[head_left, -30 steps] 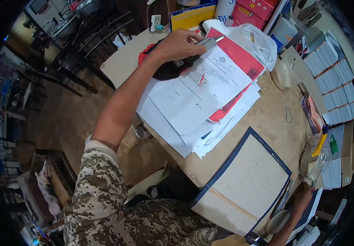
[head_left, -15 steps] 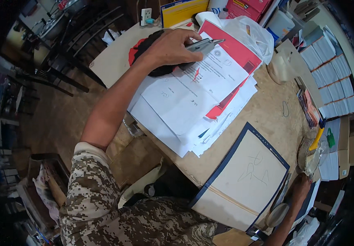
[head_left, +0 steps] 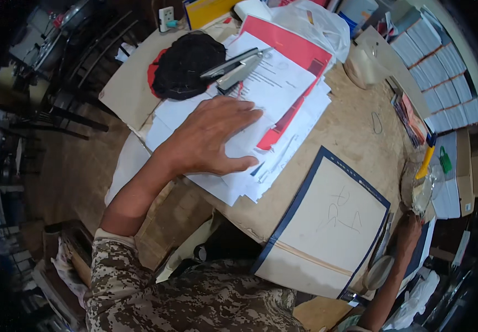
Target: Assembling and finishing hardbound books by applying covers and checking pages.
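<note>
Since a second ago the left hand (head_left: 211, 138) has drawn back from the far end of the paper stack (head_left: 261, 110) and left the stapler (head_left: 236, 69) lying there, on the top sheet beside a black cloth bundle (head_left: 186, 63). Now this hand rests flat on the nearer part of the stack, fingers spread and palm down, pinching nothing.

Loose white sheets lie fanned and uneven over a red folder (head_left: 300, 52), near the left edge of the counter (head_left: 355, 127). Such paper looks light, limp and slick — sheets would likely slide over one another under a sideways push, so a flat press holds them better than a pinch at one corner. To lift them, a grip along the squared edge nearest the body seems soundest.

Metal and stiff, the stapler is best taken round its body.

At the lower right, the right hand (head_left: 410, 232) reaches toward a clear bag (head_left: 424, 191); whether it grips I cannot tell. A blue-edged board (head_left: 333, 221) lies between the hands.
</note>
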The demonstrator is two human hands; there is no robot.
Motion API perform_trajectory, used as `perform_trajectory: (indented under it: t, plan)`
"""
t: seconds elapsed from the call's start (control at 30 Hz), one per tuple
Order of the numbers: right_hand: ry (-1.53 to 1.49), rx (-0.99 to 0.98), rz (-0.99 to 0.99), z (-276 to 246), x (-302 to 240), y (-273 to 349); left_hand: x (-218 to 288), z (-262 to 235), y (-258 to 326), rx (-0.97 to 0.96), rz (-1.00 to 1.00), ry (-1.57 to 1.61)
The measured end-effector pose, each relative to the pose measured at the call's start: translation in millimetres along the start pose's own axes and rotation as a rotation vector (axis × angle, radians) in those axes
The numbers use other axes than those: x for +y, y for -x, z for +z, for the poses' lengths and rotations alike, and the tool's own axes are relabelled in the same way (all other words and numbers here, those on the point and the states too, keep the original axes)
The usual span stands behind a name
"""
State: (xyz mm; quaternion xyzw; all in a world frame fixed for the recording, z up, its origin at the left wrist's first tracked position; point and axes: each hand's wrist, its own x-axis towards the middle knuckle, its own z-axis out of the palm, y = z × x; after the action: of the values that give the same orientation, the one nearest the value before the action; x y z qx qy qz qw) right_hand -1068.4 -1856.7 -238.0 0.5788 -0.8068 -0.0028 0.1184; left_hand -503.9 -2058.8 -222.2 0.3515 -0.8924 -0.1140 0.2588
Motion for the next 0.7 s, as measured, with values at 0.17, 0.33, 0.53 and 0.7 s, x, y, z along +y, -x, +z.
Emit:
perform_trajectory:
  t: [0.17,0.33,0.53,0.7]
  plan:
    - [-0.008,-0.027,0.046,6.2,5.5,-1.2,0.0,4.6,5.7,-0.016,-0.081,-0.019]
    - [-0.011,-0.019,0.059,5.5,2.5,-0.2,-6.7,-2.0,3.6,-0.056,-0.207,0.176]
    - [-0.001,-0.003,0.057,9.8,9.8,6.7,-33.1,-22.0,-3.8,-0.046,-0.505,0.761]
    - [-0.027,-0.027,0.071,6.7,0.3,3.4,-37.1,-25.2,-5.0,-0.065,-0.573,0.88]
